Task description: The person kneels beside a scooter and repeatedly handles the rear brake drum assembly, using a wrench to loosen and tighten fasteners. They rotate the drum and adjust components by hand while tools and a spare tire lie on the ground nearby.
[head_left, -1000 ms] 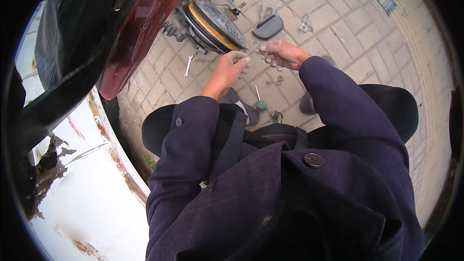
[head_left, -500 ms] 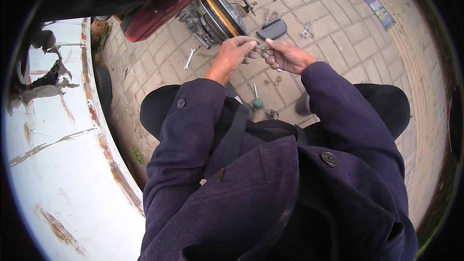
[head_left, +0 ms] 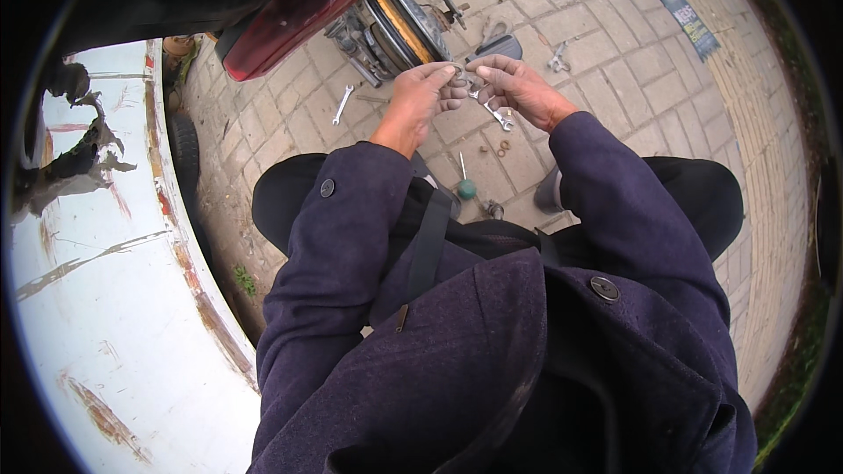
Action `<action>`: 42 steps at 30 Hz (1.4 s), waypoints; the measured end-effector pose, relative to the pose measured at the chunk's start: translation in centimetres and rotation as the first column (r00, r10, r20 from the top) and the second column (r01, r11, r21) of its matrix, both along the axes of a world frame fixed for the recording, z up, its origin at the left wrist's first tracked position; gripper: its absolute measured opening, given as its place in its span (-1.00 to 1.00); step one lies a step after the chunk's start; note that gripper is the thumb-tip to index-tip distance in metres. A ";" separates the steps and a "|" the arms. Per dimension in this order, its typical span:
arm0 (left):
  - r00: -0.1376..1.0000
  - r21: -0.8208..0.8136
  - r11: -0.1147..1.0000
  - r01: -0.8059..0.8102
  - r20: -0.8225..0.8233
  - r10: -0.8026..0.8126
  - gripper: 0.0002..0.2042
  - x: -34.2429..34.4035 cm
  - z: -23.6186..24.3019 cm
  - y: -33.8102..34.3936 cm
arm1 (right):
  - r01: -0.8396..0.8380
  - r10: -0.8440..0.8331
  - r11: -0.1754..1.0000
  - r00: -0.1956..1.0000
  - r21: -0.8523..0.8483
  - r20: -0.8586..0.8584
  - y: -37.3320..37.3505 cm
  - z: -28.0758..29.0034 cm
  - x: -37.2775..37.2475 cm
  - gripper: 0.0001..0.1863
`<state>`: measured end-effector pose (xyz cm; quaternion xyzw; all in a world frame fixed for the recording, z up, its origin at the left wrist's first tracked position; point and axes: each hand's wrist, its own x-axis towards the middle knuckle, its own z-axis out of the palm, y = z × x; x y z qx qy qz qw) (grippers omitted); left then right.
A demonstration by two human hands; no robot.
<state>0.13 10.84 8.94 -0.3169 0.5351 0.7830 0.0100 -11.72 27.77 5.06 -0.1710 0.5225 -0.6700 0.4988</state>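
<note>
Left grip (head_left: 421, 100), right grip (head_left: 525, 92), pinching small part (head_left: 460, 73)

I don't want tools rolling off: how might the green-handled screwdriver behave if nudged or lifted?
The screwdriver might roll or pivot if nudged, since its green handle looks rounded. Its thin, straight shaft looks metal, so it would likely stay stiff when lifted. It may feel handle-heavy, the handle being much bulkier.

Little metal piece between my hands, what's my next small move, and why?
Perhaps steady it in the left grip and turn it slightly with the right grip, since both grips meet at the small metal piece and cover much of it.
</note>
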 end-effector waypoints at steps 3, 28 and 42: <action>0.999 0.017 0.999 -0.031 0.008 0.031 -0.77 0.0 0.2 0.2 | -0.003 0.006 1.000 0.985 0.020 -0.175 -0.2 0.4 -0.2 -0.65; 0.983 -0.581 0.808 -0.100 0.067 0.171 -0.60 -0.2 0.1 0.5 | 0.366 -0.376 0.925 0.920 0.103 0.112 -3.5 -5.1 -1.2 -0.85; 0.903 -0.522 0.776 -0.353 0.028 0.429 -0.38 -6.6 -1.5 -6.0 | 0.542 -0.660 0.733 0.713 0.411 0.236 -7.2 -12.7 1.1 -0.90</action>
